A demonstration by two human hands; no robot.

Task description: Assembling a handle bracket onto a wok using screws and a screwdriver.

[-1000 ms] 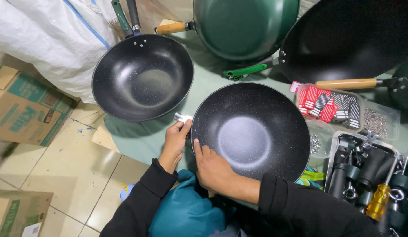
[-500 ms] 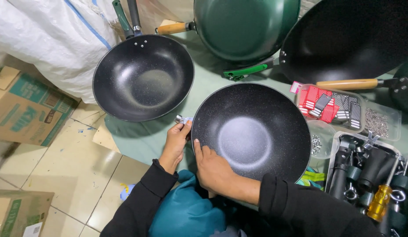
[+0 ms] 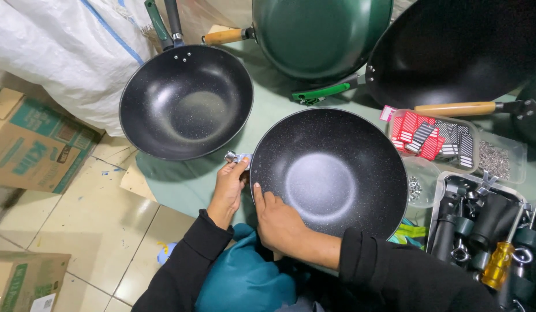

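Little has shifted: left hand still pinches a small metal bracket at the speckled black wok rim; right hand lies flat, fingers spread, steadying it on the green surface. Steady bracing seems key.

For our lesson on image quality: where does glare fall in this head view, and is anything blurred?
Head view: soft glare pools in the centre of the speckled black wok and the plain black wok; left hand and right hand look sharp; the cardboard box at the edge is slightly soft.
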